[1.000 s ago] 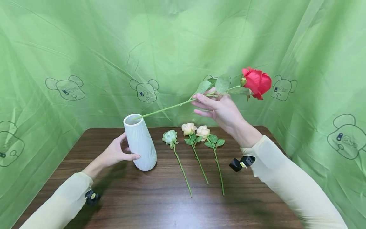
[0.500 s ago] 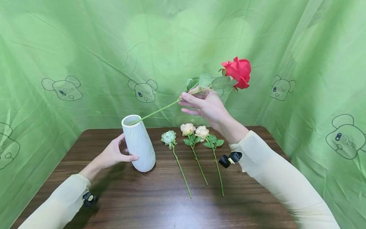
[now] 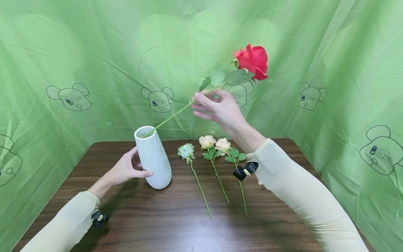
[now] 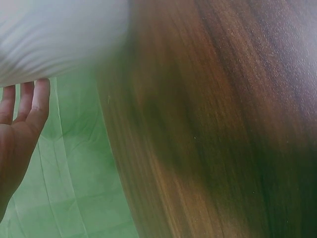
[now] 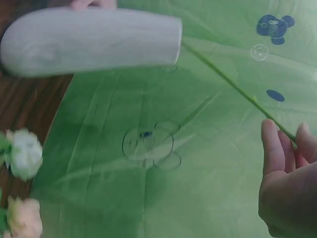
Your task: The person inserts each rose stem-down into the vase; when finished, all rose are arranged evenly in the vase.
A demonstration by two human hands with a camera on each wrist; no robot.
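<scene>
A white ribbed vase (image 3: 154,161) stands on the table, and my left hand (image 3: 127,168) grips its lower side with the thumb in front. In the left wrist view several fingers (image 4: 39,101) touch the vase (image 4: 54,39). My right hand (image 3: 221,108) pinches the green stem of a red rose (image 3: 253,62) just below its leaves. The stem slants down to the left, its lower end inside the vase's mouth. In the right wrist view the stem (image 5: 225,79) runs from the vase's rim to my right hand (image 5: 292,173). The stem's tip is hidden within the vase.
On the brown wooden table (image 3: 141,224), a pale green flower (image 3: 186,151) lies right of the vase. Beside it lie two cream flowers, one left (image 3: 207,142) and one right (image 3: 223,145), stems toward me. A green curtain (image 3: 195,70) surrounds the table's back and sides.
My right hand has moved left and upward with the red rose. The stem now leans more steeply and reaches farther into the vase's mouth. My left hand and the vase have barely moved.
</scene>
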